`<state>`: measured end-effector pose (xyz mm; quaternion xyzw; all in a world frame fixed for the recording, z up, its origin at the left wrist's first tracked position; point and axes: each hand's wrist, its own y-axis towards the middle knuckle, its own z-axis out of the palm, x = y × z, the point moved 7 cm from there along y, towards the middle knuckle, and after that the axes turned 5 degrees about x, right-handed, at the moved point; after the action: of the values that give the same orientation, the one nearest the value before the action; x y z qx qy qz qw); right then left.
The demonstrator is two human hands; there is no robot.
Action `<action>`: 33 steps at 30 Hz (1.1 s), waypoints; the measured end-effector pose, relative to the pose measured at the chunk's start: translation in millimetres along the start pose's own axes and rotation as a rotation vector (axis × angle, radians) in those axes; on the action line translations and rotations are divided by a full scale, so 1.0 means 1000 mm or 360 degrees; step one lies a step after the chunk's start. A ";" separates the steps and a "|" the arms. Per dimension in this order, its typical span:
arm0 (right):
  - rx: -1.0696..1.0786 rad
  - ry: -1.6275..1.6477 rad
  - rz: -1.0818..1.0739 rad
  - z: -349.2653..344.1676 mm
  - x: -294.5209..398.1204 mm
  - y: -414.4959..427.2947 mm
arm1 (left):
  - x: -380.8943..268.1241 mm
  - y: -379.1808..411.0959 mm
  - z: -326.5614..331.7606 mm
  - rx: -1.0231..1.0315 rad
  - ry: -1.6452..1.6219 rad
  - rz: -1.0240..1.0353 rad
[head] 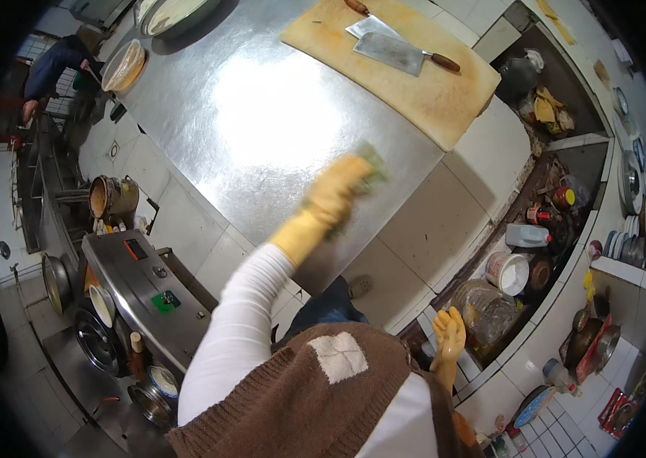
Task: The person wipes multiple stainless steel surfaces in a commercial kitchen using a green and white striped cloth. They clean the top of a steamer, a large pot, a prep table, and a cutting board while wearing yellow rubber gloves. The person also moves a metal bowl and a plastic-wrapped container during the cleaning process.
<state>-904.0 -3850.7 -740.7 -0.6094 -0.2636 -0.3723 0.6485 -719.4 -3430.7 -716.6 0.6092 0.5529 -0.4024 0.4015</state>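
Note:
My left hand point(334, 194), in a yellow rubber glove, is shut on a green scouring cloth point(371, 169). It is pressed toward the near part of a stainless steel table point(185, 120); hand and cloth are blurred. Also gloved in yellow, my right hand point(447, 335) is held off to my right, beside the tiled shelf, with its fingers drawn together and nothing visible in them. Beyond the cloth, a large cutting board point(414, 109) lies on the table's far right. Two cleavers rest on it: the front cleaver point(394, 52) partly covers the rear cleaver point(371, 27).
A large basin point(177, 17) and a plastic-covered bowl point(123, 66) stand at the table's far left. A steel cabinet point(145, 286) is on my left. Along the right, a low shelf holds a white tub point(509, 272) and a jug point(527, 235). Another person point(59, 68) bends at upper left.

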 end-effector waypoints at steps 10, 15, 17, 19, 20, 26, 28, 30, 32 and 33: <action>0.0000 -0.0146 -0.0088 0.042 0.026 0.010 | -0.044 -0.046 0.083 0.0208 -0.0837 0.0435; 0.0051 -0.0155 -0.0017 0.047 0.020 0.017 | -0.001 -0.112 -0.062 -0.0685 -0.0229 -0.0173; 0.0049 -0.0150 -0.0041 0.046 0.019 0.016 | 0.001 -0.113 -0.083 -0.0937 0.0556 -0.0101; 0.0021 -0.0136 -0.0063 0.045 0.020 0.014 | 0.010 -0.081 -0.069 -0.0935 0.0991 -0.0054; 0.0005 -0.0123 -0.0067 0.043 0.021 0.012 | 0.015 -0.056 -0.048 -0.0777 0.0804 -0.0018; 0.0010 -0.0169 -0.0033 0.046 0.025 0.007 | -0.028 0.030 0.036 -0.0307 0.0644 0.0616; 0.0071 -0.0176 -0.0053 0.051 0.028 0.012 | -0.035 0.004 0.039 -0.0034 0.0539 0.0608; 0.0134 -0.0187 -0.0066 0.058 0.031 0.019 | -0.036 -0.055 0.032 0.0108 0.0541 0.0562; 0.0061 -0.0169 -0.0030 0.059 0.031 0.027 | -0.036 -0.098 0.020 0.0057 0.0653 0.0547; 0.0050 -0.0142 -0.0024 0.062 0.031 0.031 | -0.032 -0.108 0.014 0.0061 0.0714 0.0552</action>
<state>-854.2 -3795.4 -727.0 -0.6132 -0.3026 -0.3454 0.6427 -830.0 -3448.4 -696.3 0.7762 0.5076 -0.1932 0.3203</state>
